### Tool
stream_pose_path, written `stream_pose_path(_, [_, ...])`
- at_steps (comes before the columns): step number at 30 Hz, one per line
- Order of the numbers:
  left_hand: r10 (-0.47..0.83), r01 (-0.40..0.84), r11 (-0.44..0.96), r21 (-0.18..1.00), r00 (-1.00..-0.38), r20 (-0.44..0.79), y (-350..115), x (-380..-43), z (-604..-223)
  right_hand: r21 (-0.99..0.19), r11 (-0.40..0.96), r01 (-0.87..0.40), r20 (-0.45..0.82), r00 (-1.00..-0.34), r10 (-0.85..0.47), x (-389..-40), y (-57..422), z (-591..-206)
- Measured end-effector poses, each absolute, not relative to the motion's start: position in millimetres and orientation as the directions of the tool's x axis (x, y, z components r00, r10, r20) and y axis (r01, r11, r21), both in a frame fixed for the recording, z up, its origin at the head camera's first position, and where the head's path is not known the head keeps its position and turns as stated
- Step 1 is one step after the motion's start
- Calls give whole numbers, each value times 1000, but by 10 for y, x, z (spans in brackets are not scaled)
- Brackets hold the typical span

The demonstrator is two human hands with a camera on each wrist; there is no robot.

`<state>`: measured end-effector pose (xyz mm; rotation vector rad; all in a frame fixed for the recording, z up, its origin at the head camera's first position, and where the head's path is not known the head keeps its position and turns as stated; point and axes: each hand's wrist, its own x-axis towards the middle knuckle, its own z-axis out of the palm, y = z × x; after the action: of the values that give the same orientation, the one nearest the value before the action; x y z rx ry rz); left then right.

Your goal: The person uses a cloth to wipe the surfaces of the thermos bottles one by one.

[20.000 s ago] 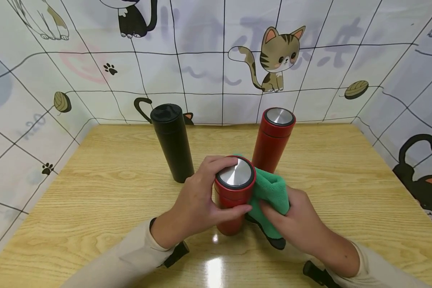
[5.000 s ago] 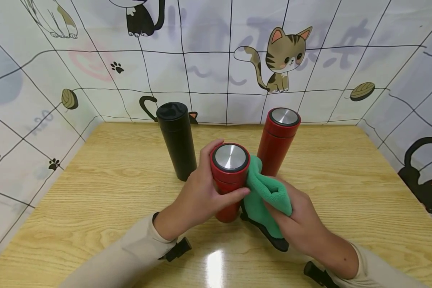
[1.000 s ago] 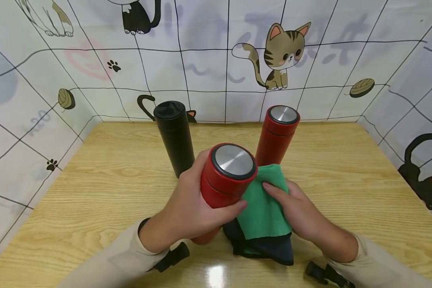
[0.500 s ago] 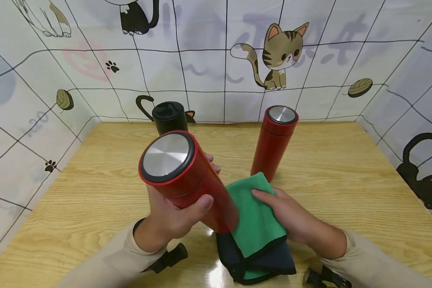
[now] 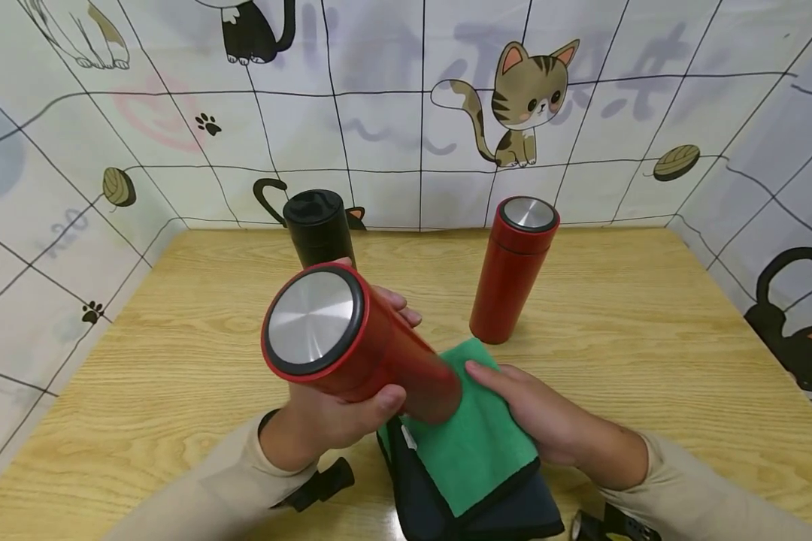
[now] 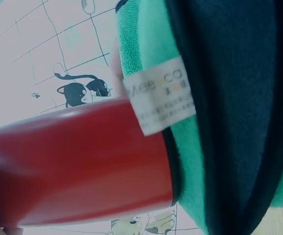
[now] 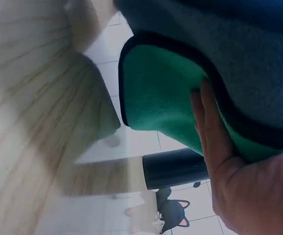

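Note:
My left hand (image 5: 328, 424) grips a red thermos (image 5: 406, 368) around its upper body. The thermos is tilted, its steel-topped lid (image 5: 314, 319) toward the head camera and its base down to the right. Against that base lies a green cloth (image 5: 477, 451) with dark trim and a dark grey-blue reverse. My right hand (image 5: 555, 417) pinches the cloth, thumb on top and fingers underneath. In the left wrist view, the thermos base (image 6: 151, 166) meets the cloth beside its white label (image 6: 161, 95). Long fingers (image 7: 214, 127) support the cloth from below in the right wrist view.
A second red thermos (image 5: 514, 270) stands upright at the back right of the wooden table (image 5: 649, 323). The black tumbler (image 5: 318, 225) at the back left is partly hidden behind the held thermos. A cat-print backdrop (image 5: 379, 135) surrounds the table on three sides.
Earlier the thermos was upright while the cloth was at its side. My left hand has since lifted and tilted it leftward; my right hand has brought the cloth lower and under its base.

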<state>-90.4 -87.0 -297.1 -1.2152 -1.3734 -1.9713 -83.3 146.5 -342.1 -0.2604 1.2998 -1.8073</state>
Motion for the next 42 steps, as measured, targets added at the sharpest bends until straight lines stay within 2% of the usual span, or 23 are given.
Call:
stream_pose_path(8, [159,772,-404,491,-470,868,-848,-925,-3028,-852,-94,515,-310,-641,-702,-841,1475,-3421])
stream_pose_path(11, [140,785,-422,453,-437,888,-833,-917,-3023,-858,-86,507,-315,-650,-691,-847,1473,-3418])
stream_pose_path(14, [105,796,-420,437,-436,894,-817,-916,-3004,-870,-52,490,-334,-665,-667,-868,1487,-3404])
stream_pose_path(19, [21,795,-358,489,-517,856,-816,-1020,-2938,-889,27,458,-363,-666,-652,-935,1544,-3399])
stream_pose_path(22, [-4,784,-264,561,-583,812,-824,-1153,-2866,-899,78,430,-367,-645,-670,-956,1570,-3413])
stream_pose_path(27, [36,725,-76,684,-684,729,-840,-1426,-2851,-911,153,382,-371,-598,-710,-937,1589,-3422])
stream_pose_path(34, [83,564,40,825,-824,560,-825,-1765,-3031,-917,175,359,-363,-569,-738,-931,1603,-3421])
stream_pose_path(37, [94,506,84,859,-862,498,-817,-1830,-3121,-920,187,344,-364,-576,-732,-924,1602,-3423])
stream_pose_path(42, [107,482,146,864,-876,470,-816,-1887,-3212,-930,207,305,-355,-585,-730,-921,1604,-3424])
